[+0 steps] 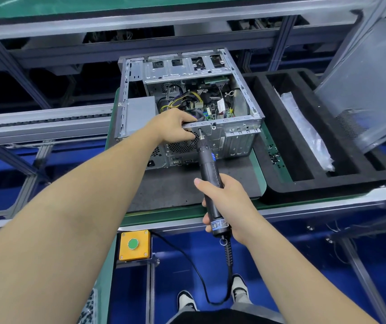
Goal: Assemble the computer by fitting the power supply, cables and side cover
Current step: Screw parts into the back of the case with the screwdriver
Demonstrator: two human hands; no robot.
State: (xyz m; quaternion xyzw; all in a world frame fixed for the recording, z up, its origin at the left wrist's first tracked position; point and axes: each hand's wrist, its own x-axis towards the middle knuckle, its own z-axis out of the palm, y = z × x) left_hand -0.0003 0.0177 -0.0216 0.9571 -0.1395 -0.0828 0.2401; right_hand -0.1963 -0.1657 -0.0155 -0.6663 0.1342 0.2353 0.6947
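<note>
1. Open grey steel computer case [187, 106] is lying on the green conveyor pallet [261, 174].
2. Left hand [175, 125] is gripping the case's rear rim.
3. Right hand [229, 204] is clasping the black electric screwdriver [207, 169], which should be kept square to the screw.

Open top of computer case [188, 94], but crowded inside with cables [187, 99]. Near rim taken up by left hand [178, 125] and screwdriver [207, 169] held in right hand [224, 202]. Bare mat [175, 183] in front. Foam tray [327, 146] close on the right, panel [369, 83] leaning above it.
</note>
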